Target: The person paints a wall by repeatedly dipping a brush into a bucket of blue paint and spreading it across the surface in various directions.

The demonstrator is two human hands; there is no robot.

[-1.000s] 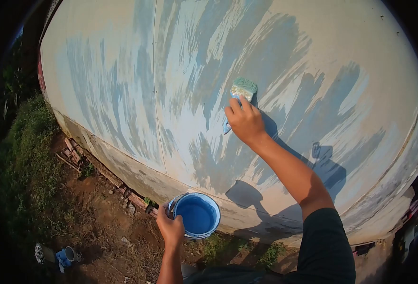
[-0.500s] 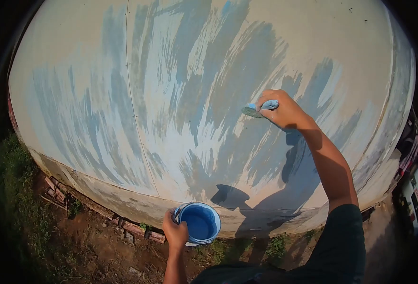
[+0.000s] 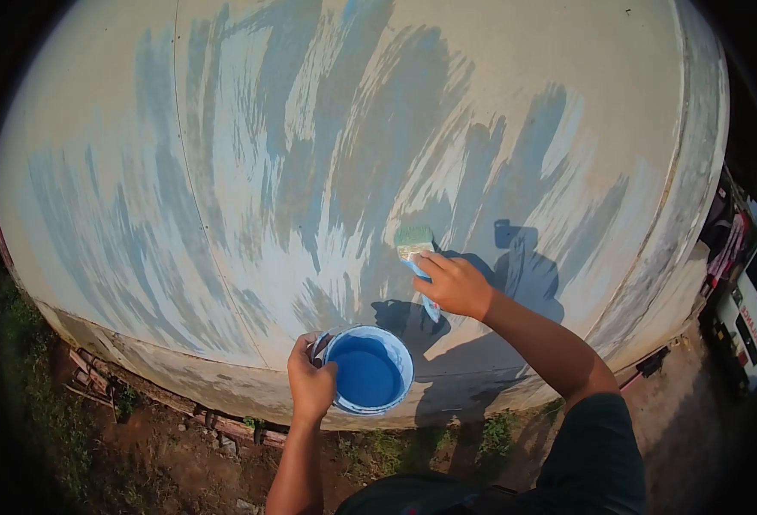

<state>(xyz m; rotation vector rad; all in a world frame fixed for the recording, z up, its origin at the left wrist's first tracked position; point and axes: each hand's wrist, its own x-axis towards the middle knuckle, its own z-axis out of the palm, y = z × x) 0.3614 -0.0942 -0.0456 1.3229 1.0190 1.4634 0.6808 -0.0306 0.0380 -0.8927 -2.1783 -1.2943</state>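
Note:
My right hand [image 3: 454, 285] is closed round the handle of a paintbrush [image 3: 414, 248], its bristles pointing up against the wall [image 3: 601, 129]. Blue-grey strokes of paint [image 3: 395, 137] spread over the cream surface, patchy and streaked, with pale gaps between them. Lower down, my left hand [image 3: 311, 378] grips the left rim of a small paint bucket [image 3: 406, 378], thumb over the edge. Blue paint [image 3: 366, 374] lies inside it, and the bucket's inner wall is smeared lighter. The bucket overlaps the wall's lower edge in this view.
A narrow ledge [image 3: 138, 330] runs along the wall's base. Below it are bare soil [image 3: 181, 463], grass [image 3: 35, 378] and broken bricks [image 3: 95, 378]. A white vehicle [image 3: 745, 322] stands at the far right, near hanging cloth [image 3: 725, 240]. Shadows of my arm and head fall on the wall.
My right hand has come down and left with the brush, which now points upward instead of sideways. The bucket has shifted slightly right and up in view. The whole view has turned a little.

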